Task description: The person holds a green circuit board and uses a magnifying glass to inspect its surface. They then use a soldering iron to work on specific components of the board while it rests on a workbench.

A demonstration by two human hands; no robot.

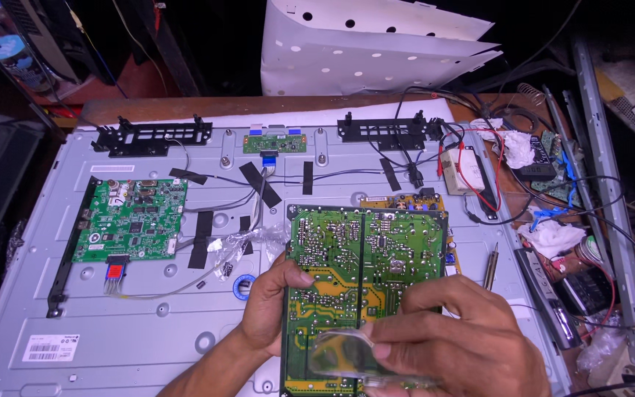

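A large green circuit board [365,254] is held up over the grey metal back panel [141,331] of a flat screen, solder side toward me. My left hand [270,309] grips the board's left edge, thumb on its face. Low on the board, my right hand [450,331] presses a clear, shiny piece [343,353] against it; what kind of piece it is stays unclear.
A smaller green board [132,219] is mounted at the panel's left, a narrow board [274,140] at the top centre. Black tape strips, wires and brackets cross the panel. A screwdriver [492,266], cloths and cables lie right. White perforated sheets [376,44] stand behind.
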